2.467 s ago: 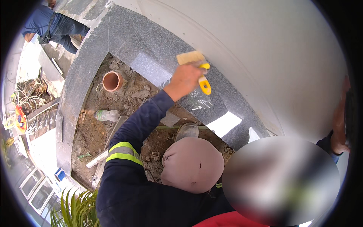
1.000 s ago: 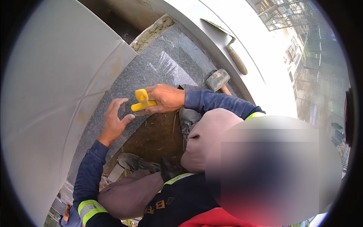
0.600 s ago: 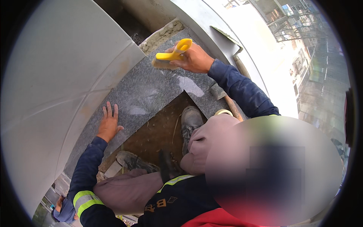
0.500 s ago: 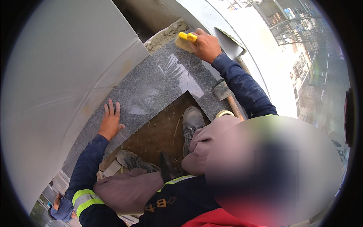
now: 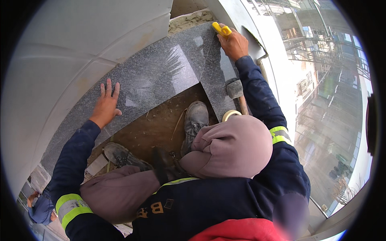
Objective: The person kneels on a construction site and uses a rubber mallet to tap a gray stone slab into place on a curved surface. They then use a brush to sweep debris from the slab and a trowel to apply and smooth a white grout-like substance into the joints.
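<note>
My left hand [image 5: 105,103] rests with its fingers spread on a polished dark grey granite slab [image 5: 148,76]. At the far right end of the stone, my right hand [image 5: 235,43] grips a brush by its yellow handle [image 5: 222,29]. The hand and handle hide the brush's bristles from this angle. A second granite piece [image 5: 213,76] meets the first along a straight seam, below my right hand. Beside my right forearm lies a mallet with a grey block head [image 5: 235,89] and a wooden handle [image 5: 243,105].
A roll of tape [image 5: 230,115] sits by my raised knee. My shoes [image 5: 196,120] stand on brown ground inside the slabs' corner. White covering [image 5: 80,52] borders the stone on the left, with rough mortar [image 5: 191,22] at the far end. Another person [image 5: 41,209] is at lower left.
My right hand has moved the brush farther along the stone to the far right corner. My left hand stays spread on the slab. The view has shifted somewhat.
</note>
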A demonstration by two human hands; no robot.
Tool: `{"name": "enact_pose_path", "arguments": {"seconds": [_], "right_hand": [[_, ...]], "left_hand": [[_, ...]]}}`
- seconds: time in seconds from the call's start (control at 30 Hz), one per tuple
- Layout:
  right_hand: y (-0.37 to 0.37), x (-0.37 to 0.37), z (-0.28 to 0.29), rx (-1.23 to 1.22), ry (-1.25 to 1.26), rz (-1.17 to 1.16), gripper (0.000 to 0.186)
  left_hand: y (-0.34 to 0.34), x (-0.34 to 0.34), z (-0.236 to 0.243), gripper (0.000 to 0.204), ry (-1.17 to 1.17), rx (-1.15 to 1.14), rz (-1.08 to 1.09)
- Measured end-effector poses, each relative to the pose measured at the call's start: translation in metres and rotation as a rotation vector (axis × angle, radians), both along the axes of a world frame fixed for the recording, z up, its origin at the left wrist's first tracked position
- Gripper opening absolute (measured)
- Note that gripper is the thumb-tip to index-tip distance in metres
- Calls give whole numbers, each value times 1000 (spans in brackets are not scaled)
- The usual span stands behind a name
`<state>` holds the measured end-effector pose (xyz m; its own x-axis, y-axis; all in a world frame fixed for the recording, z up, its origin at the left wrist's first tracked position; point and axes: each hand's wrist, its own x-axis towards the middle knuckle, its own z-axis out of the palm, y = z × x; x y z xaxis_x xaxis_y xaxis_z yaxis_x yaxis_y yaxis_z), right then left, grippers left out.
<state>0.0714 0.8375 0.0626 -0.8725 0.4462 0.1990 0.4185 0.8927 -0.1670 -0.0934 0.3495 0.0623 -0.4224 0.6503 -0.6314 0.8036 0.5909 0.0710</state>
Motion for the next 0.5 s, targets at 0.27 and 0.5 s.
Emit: {"name": "enact_pose_path", "arguments": {"seconds": [0.27, 0.5], "right_hand": [[-107, 53, 42, -957, -268, 524, 50], [-85, 8, 34, -159, 167, 154, 39]], "left_hand": [[2, 3, 10, 111, 3, 76, -37], [-27, 23, 7, 64, -147, 361, -390]]}}
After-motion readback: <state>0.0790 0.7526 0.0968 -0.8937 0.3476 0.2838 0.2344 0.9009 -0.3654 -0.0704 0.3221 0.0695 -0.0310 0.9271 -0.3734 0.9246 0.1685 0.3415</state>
